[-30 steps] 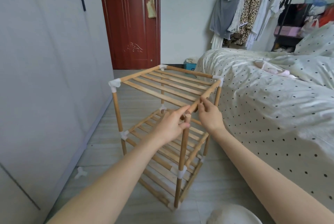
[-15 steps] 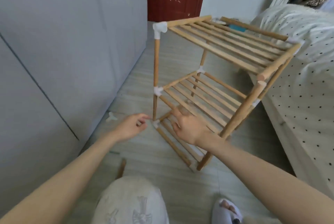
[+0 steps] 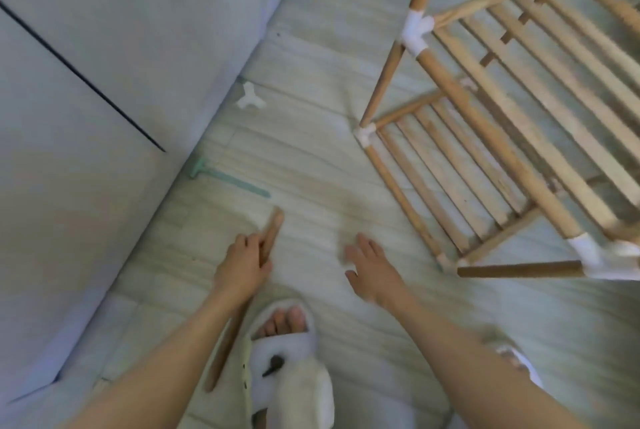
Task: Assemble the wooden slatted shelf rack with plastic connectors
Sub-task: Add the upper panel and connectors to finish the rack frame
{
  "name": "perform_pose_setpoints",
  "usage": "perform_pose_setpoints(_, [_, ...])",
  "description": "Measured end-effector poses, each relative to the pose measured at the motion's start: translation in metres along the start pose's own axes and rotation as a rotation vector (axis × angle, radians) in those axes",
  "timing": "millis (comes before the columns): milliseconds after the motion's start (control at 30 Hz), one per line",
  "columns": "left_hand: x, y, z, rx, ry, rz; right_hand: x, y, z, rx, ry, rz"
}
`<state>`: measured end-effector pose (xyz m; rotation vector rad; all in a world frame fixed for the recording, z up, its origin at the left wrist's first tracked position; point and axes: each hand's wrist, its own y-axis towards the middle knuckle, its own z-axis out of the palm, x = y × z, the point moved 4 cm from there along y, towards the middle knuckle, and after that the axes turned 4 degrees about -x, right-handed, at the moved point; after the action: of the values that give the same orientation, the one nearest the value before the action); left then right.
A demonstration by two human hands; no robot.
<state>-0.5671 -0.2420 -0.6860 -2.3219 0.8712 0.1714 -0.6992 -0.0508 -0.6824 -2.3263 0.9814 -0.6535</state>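
The left hand [image 3: 242, 264] is curling its fingers round a loose wooden rod [image 3: 272, 231] lying on the floor [image 3: 329, 165]; the right hand [image 3: 372, 271] is hovering with fingers spread, holding nothing; the rack [image 3: 502, 124] is standing at the right, a white connector [image 3: 250, 99] lying far left by the wall.

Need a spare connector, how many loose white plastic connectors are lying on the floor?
1: the loose white connector lies on the floor by the wall, beyond the left hand. Others may be out of frame.
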Motion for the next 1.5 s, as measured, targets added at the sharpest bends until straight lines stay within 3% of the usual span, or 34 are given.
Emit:
perform_pose_setpoints(133, [-0.001, 0.001, 0.001, -0.043, -0.032, 0.019, 0.000, 0.002, 0.000, 0.095, 0.038, 0.025])
perform_pose_setpoints(267, [-0.019, 0.001, -0.025, -0.069, -0.173, 0.156, -0.002, -0.003, -0.031, 0.122, 0.214, 0.147])
perform_pose_setpoints(467, [-0.076, -0.028, -0.097, -0.157, -0.262, 0.419, 0.007, -0.055, -0.097, -0.044, 0.371, 0.116])
perform_pose_setpoints(567, [-0.117, -0.056, -0.142, -0.227, -0.221, 0.575, 0.014, -0.092, -0.160, -0.247, 0.437, 0.041])
perform_pose_setpoints(667, [-0.159, -0.089, -0.189, -0.341, -0.158, 0.752, 0.027, -0.143, -0.228, -0.457, 0.667, -0.062])
perform_pose_setpoints(733, [-0.186, -0.113, -0.218, -0.450, -0.105, 0.842, 0.033, -0.178, -0.267, -0.657, 0.547, -0.143])
perform_pose_setpoints(833, [-0.216, -0.144, -0.254, -0.585, -0.102, 0.905, 0.030, -0.225, -0.306, -0.909, 0.032, -0.110])
perform_pose_setpoints(900, [-0.229, -0.159, -0.267, -0.619, -0.085, 0.917, 0.017, -0.244, -0.314, -0.882, -0.285, -0.005])
perform_pose_setpoints(1067, [-0.246, -0.180, -0.269, -0.579, -0.015, 0.946, -0.031, -0.274, -0.296, -0.595, -0.784, 0.206])
perform_pose_setpoints(1333, [-0.285, -0.219, -0.269, -0.688, 0.082, 1.089, -0.093, -0.292, -0.290, -0.609, -0.814, 0.324])
perform_pose_setpoints(1500, [-0.324, -0.247, -0.264, -0.791, 0.180, 1.194, -0.139, -0.307, -0.288, -0.593, -0.731, 0.520])
